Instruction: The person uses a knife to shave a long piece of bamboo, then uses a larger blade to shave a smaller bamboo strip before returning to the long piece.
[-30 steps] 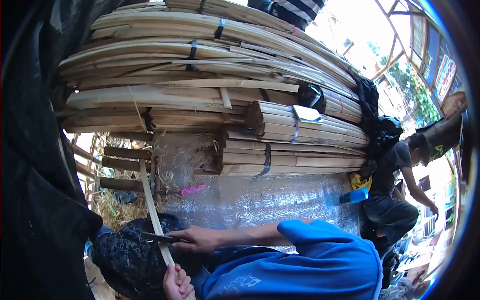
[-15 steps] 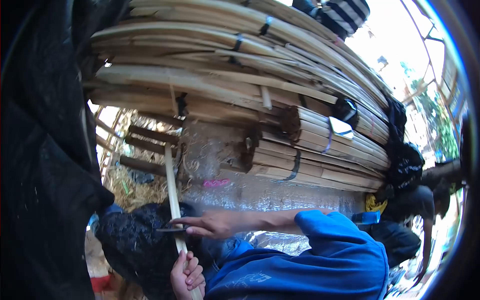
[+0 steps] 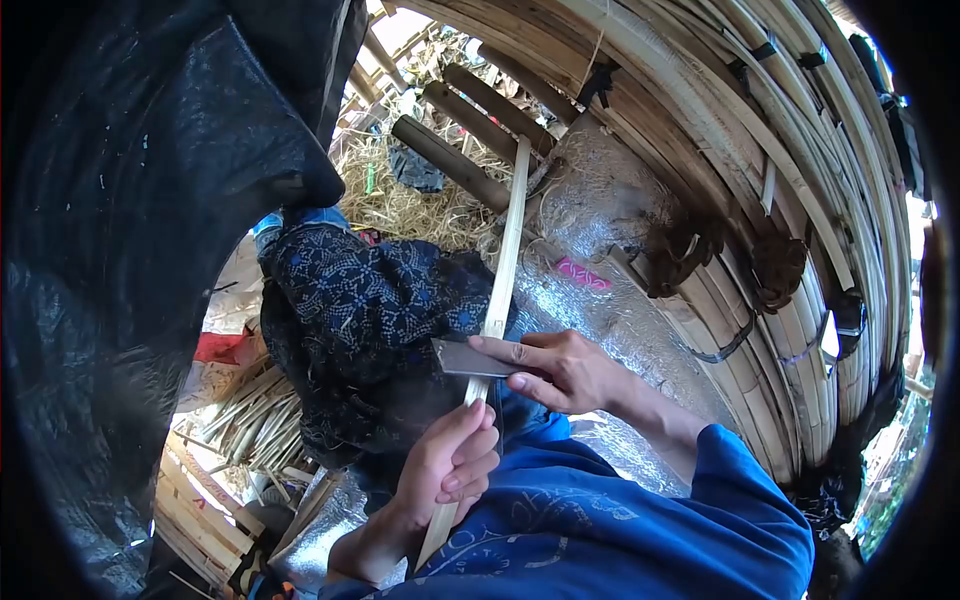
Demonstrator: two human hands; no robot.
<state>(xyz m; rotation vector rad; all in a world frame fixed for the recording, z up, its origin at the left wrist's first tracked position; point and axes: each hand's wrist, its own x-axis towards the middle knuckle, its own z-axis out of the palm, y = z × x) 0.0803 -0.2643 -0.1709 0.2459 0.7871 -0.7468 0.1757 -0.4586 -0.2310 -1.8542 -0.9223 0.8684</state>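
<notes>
A long pale bamboo strip (image 3: 508,245) runs from my body up to the dark wooden bars ahead, its far end resting at them. My left hand (image 3: 455,462) is closed around the strip's near part. In my right hand (image 3: 562,370) is a knife (image 3: 466,360) with a broad grey blade, lying across the strip just above my left hand. My right forefinger stretches along the back of the blade, and the thumb presses its near side. The knife's handle is hidden in my right palm.
Bundled bamboo slats (image 3: 770,370) lie on the right, tied with dark bands. Several wooden bars (image 3: 450,160) stand ahead over straw shavings (image 3: 425,205). Black plastic sheeting (image 3: 130,250) hangs at left. Patterned dark cloth (image 3: 360,290) covers my legs. Cut sticks (image 3: 265,425) lie at lower left.
My view has turned and tilted down, so the bundles now appear on the right. Both hands keep their holds, and the knife blade shows more broadly, still across the strip.
</notes>
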